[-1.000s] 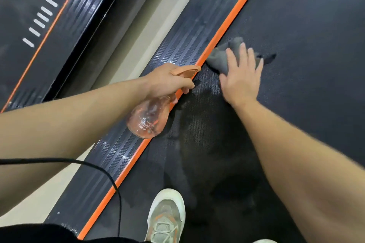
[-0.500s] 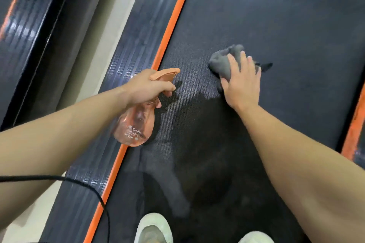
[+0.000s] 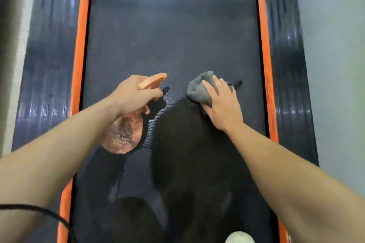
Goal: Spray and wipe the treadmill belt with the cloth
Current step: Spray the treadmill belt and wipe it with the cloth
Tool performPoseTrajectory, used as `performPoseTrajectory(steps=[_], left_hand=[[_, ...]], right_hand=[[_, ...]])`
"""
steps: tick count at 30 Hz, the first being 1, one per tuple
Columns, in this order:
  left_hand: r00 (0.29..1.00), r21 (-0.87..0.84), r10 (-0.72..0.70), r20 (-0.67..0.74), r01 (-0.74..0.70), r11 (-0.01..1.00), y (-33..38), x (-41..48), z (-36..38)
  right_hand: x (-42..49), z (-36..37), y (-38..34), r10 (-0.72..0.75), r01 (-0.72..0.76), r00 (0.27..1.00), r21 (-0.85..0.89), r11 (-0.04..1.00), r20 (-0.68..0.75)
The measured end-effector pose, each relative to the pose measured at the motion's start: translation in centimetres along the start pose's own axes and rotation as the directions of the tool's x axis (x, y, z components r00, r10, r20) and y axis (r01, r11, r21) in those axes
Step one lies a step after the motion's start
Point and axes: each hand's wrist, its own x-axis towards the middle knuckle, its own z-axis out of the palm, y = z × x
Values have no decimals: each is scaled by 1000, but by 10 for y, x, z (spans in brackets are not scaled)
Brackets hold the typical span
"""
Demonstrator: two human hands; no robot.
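Bottle label [image 3: 123,140] blurred; shoe [image 3: 240,237] cut off below

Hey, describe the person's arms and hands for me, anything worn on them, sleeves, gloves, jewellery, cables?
Both forearms are bare: no sleeves reach into view. The left hand and right hand wear no gloves, and no rings, watch or wristband show on the sides in view. A thin black cable loops across the lower left corner beside the left forearm; where it leads is out of view.
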Motion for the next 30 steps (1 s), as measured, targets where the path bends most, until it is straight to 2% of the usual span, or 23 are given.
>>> performPoseTrajectory(steps=[3,5,7,11,18,22,28,30], left_hand=[[994,16,11,105,-13,1000,28,20,26],[982,71,-12,189,-1,997,41,29,49],[965,127,-29,262,-5,992,54,37,72],[933,156,-39,357,-18,988,74,52,105],[854,332,-91,512,-99,938,88,43,138],[837,330,-99,539,-102,939,90,20,142],[854,395,-122,506,-104,913,76,0,149],[851,420,-125,511,-120,900,70,-7,152]], right_hand=[[10,-9,17,175,-175,983,1,985,-46],[-38,1,13,283,-281,957,28,959,-61],[-113,16,1,356,-354,935,66,933,-14],[-193,41,-7,347,-351,935,56,935,79],[-192,37,1,320,-332,941,114,936,111],[-189,26,-1,319,-348,932,181,920,170],[-188,27,-7,352,-366,930,207,907,101],[-203,29,-19,418,-422,906,212,882,62]])
